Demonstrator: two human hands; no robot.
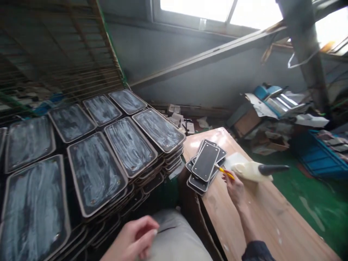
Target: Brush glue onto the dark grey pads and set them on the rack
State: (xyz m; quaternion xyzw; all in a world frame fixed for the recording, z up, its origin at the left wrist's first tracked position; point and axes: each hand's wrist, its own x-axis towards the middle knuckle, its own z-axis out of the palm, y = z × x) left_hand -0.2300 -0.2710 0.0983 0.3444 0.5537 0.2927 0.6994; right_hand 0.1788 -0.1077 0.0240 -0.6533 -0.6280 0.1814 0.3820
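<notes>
In the head view, my right hand [234, 186] is closed around a small yellow-handled brush [228, 174]. The brush tip reaches the right edge of the top panel in a small pile of black rectangular panels [206, 161] on the wooden table. My left hand [136, 237] hangs over my lap, slightly blurred, its fingers curled in with nothing visible in them. To its left stand stacks of similar panels, whose top faces [96, 172] carry streaky whitish smears. A cream-coloured container [251, 171] with a dark handle-like part lies just beyond my right hand.
The wooden table [252, 214] runs along my right side. Behind the panel stacks rises a wire rack [81, 43] with a green edge. Blue crates [320, 148], cardboard boxes [272, 141] and loose papers lie on the green floor to the right. A grey wall [185, 69] closes off the back.
</notes>
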